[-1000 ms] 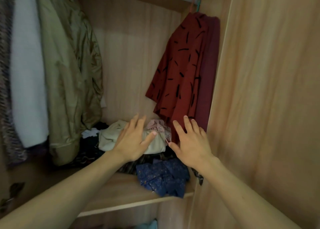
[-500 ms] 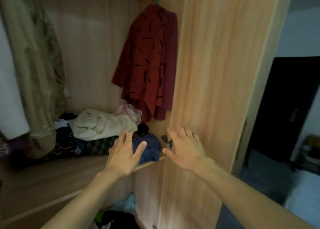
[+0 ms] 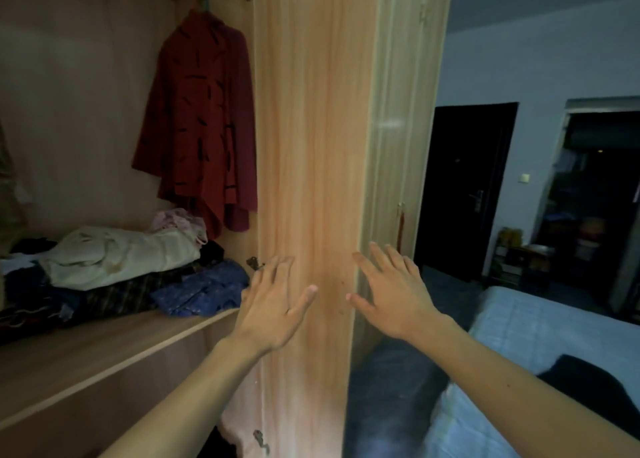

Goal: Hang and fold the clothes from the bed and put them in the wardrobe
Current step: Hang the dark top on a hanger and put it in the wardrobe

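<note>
A red coat with black dashes (image 3: 201, 122) hangs from the rail at the right end of the wardrobe. On the wooden shelf (image 3: 114, 340) lies a pile of folded clothes: a cream garment (image 3: 121, 253), a pink one (image 3: 176, 220), a dark checked piece (image 3: 114, 296) and a blue patterned one (image 3: 204, 289) at the front. My left hand (image 3: 273, 305) is open, fingers spread, in front of the open wardrobe door (image 3: 311, 180). My right hand (image 3: 391, 291) is open too, just past the door's edge. Both hands hold nothing.
A bed with a light blue sheet (image 3: 540, 347) stands at the right, with a dark garment (image 3: 595, 381) on it. Beyond it are a dark closed door (image 3: 464, 194) and an open doorway (image 3: 595, 198). More clothes lie below the shelf (image 3: 221, 443).
My view has swung right, from the wardrobe interior to the door edge and the bedroom. Both hands have drawn back from the clothes pile and stayed open and empty.
</note>
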`<state>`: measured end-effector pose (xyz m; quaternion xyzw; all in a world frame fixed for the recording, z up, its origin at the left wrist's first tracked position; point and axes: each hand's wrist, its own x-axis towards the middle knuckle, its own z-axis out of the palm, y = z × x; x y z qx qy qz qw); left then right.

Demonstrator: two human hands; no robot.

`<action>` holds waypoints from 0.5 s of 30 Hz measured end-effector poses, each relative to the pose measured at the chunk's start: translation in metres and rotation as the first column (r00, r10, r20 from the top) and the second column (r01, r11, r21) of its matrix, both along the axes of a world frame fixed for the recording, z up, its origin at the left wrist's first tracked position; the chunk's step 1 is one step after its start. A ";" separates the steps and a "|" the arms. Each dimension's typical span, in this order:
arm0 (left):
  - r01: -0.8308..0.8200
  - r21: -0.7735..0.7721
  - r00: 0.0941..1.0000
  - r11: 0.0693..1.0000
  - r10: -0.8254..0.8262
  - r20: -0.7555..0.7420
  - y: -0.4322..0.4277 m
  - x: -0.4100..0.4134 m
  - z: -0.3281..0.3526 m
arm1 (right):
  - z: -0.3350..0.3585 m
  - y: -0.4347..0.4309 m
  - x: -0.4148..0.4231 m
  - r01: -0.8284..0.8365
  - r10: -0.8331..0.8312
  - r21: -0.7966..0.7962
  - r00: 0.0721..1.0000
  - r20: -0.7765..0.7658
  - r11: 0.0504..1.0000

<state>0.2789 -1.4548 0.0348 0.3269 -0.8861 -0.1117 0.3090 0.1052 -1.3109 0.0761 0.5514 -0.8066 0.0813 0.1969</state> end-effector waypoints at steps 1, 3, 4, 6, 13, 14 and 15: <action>0.021 -0.012 1.000 1.000 -0.020 0.007 0.016 -0.013 0.000 | -0.002 0.019 -0.012 0.020 -0.020 -0.001 1.000 0.002 1.000; 0.044 -0.042 0.999 0.998 -0.043 0.024 0.050 -0.039 -0.002 | -0.009 0.061 -0.038 0.061 -0.061 -0.004 0.998 0.015 0.998; 0.054 -0.052 0.998 0.997 -0.052 0.034 0.068 -0.053 -0.004 | -0.013 0.084 -0.051 0.084 -0.084 -0.005 0.996 0.031 0.996; 0.080 -0.030 0.996 0.996 -0.079 0.052 0.107 -0.082 -0.010 | -0.022 0.134 -0.077 0.142 -0.141 -0.001 0.987 0.077 0.990; 0.267 -0.002 0.935 0.964 -0.259 0.241 0.243 -0.173 -0.055 | -0.068 0.289 -0.141 0.333 -0.341 0.076 0.913 0.223 0.940; 0.300 0.006 0.920 0.954 -0.291 0.262 0.259 -0.186 -0.059 | -0.076 0.307 -0.145 0.348 -0.356 0.078 0.904 0.239 0.934; 0.336 0.014 0.901 0.942 -0.325 0.287 0.274 -0.199 -0.063 | -0.084 0.324 -0.148 0.365 -0.375 0.086 0.893 0.248 0.927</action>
